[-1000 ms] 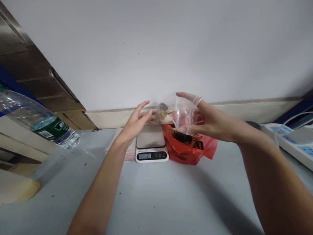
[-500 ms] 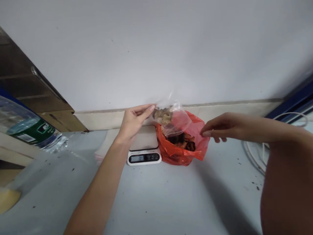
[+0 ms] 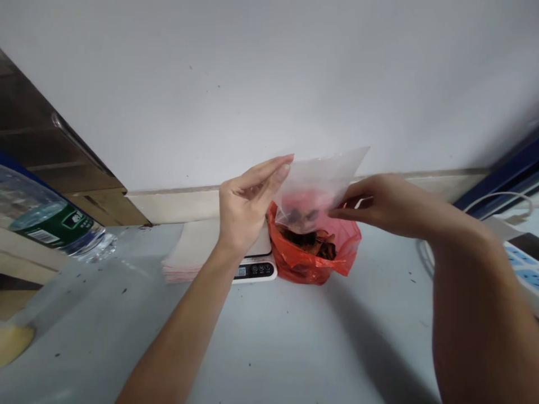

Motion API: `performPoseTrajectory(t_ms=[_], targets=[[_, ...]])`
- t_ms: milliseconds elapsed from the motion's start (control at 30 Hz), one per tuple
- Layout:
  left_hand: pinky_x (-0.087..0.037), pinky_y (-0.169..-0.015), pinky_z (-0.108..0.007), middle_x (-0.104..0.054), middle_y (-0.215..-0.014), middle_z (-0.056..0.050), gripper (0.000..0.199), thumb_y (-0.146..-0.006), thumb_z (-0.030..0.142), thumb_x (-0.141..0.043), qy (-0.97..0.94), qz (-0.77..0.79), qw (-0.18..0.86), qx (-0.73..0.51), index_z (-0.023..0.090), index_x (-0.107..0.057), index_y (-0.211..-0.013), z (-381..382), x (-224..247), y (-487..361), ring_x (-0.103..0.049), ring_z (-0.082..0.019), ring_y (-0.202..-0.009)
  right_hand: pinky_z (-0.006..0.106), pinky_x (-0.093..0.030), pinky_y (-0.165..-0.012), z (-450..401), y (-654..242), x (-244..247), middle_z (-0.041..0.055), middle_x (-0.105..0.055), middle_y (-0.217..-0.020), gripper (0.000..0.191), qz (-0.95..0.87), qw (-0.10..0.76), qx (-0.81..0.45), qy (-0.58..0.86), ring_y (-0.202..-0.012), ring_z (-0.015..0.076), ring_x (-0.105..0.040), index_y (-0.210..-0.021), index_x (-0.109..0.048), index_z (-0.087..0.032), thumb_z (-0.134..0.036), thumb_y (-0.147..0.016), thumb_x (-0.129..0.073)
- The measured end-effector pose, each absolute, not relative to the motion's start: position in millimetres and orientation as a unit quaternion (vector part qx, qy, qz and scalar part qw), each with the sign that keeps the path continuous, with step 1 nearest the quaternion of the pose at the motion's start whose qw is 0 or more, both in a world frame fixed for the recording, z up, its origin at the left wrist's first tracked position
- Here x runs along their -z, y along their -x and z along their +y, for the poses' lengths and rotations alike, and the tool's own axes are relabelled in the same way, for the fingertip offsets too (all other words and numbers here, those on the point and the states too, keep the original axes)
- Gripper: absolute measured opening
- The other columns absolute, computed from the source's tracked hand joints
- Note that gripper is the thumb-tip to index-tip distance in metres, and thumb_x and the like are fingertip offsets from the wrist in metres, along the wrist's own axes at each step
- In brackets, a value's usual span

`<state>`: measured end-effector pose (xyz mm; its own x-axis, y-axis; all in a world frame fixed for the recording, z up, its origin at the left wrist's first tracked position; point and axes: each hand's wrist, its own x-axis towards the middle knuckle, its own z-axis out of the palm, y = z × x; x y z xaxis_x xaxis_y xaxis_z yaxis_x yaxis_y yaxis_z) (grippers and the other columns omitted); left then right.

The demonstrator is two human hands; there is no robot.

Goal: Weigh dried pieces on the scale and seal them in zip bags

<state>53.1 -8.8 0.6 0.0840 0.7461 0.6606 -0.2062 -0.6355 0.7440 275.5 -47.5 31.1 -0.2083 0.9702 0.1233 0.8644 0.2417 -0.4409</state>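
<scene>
My left hand [image 3: 248, 210] is closed in a pinch on the left edge of a clear plastic bag [image 3: 324, 171], which it holds up and tilted. At the bag's lower right edge, my right hand [image 3: 374, 199] has its thumb and fingers closed on the plastic. Dark shapes show low in the clear bag; whether they are inside or behind it I cannot tell. Directly below stands an open red plastic bag [image 3: 303, 266] with brown dried pieces [image 3: 324, 244] in it. Beside it, a white digital scale [image 3: 259, 269] is partly hidden by my left hand and wrist.
A stack of white sheets with pinkish edges [image 3: 189, 252] lies left of the scale. A large water bottle [image 3: 63, 224] lies on its side at far left, above a yellow object [image 3: 14, 342]. White cable [image 3: 501, 196] and a power strip [image 3: 524, 264] are at right. The wall stands behind.
My right hand has left the red bag's rim and moved to the clear bag. The clear bag is now raised and spread out flatter; my left hand has shifted up and right.
</scene>
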Motion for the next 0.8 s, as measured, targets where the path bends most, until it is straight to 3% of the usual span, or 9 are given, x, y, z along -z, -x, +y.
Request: performPoseTrajectory(t_ms=[133,233,400,533,700,800], targets=[[-0.058,-0.103,-0.035,-0.082,-0.109,0.001,0.008,-0.091,0.026,-0.079,-0.639,0.192,0.373,-0.644,0.029,-0.084,-0.096,-8.8,-3.3,-50.5,-0.074,-0.021,-0.113,0.032,-0.048,-0.056,-50.8,-282.3,-33.1,0.0023,-0.076,-0.068,0.024,-0.738,0.262,-0.138,0.607,-0.059,0.0187,-0.062,-0.075,-0.079,-0.026,-0.047,-0.079,-0.067],[-0.058,-0.100,-0.035,-0.082,-0.104,-0.002,0.007,-0.091,0.030,-0.079,-0.647,0.216,0.352,-0.641,0.025,-0.082,-0.096,-6.8,-6.3,-44.0,-0.076,-0.021,-0.106,0.037,-0.054,-0.065,-56.6,-280.6,-37.3,0.0043,-0.077,-0.075,0.027,-0.711,0.332,-0.137,0.604,-0.069,0.0226,-0.068,-0.073,-0.076,-0.025,-0.052,-0.075,-0.070],[-0.057,-0.080,-0.026,-0.077,-0.089,-0.002,0.017,-0.087,0.031,-0.082,-0.685,0.301,0.335,-0.573,0.022,-0.077,-0.100,-4.0,-15.2,-22.4,-0.074,-0.017,-0.087,0.040,-0.056,-0.077,-59.8,-263.6,-39.9,0.0077,-0.078,-0.091,0.030,-0.650,0.471,-0.176,0.570,-0.086,0.0244,-0.072,-0.078,-0.067,-0.024,-0.053,-0.075,-0.073],[-0.053,-0.070,-0.025,-0.076,-0.081,-0.003,0.016,-0.087,0.035,-0.080,-0.727,0.333,0.337,-0.497,0.020,-0.080,-0.088,0.0,-15.8,-11.1,-0.069,-0.016,-0.077,0.037,-0.057,-0.070,-51.1,-251.2,-32.1,0.0041,-0.072,-0.077,0.036,-0.681,0.463,-0.230,0.519,-0.076,0.0223,-0.070,-0.081,-0.064,-0.024,-0.057,-0.074,-0.077],[-0.051,-0.062,-0.026,-0.071,-0.070,-0.002,0.026,-0.085,0.045,-0.080,-0.687,0.322,0.323,-0.566,0.020,-0.079,-0.080,9.1,-10.5,-2.0,-0.062,-0.014,-0.064,0.033,-0.055,-0.060,-43.0,-241.1,-23.2,0.0006,-0.072,-0.069,0.055,-0.659,0.441,-0.303,0.529,-0.067,0.0216,-0.071,-0.101,-0.064,-0.024,-0.061,-0.066,-0.084],[-0.041,-0.052,-0.025,-0.058,-0.056,0.004,0.029,-0.090,0.049,-0.075,-0.675,0.348,0.269,-0.593,0.022,-0.073,-0.080,11.3,-7.2,11.5,-0.050,-0.012,-0.050,0.031,-0.055,-0.060,-42.0,-230.9,-21.2,0.0026,-0.071,-0.069,0.049,-0.644,0.423,-0.368,0.521,-0.064,0.0193,-0.069,-0.082,-0.068,-0.021,-0.062,-0.062,-0.087]])
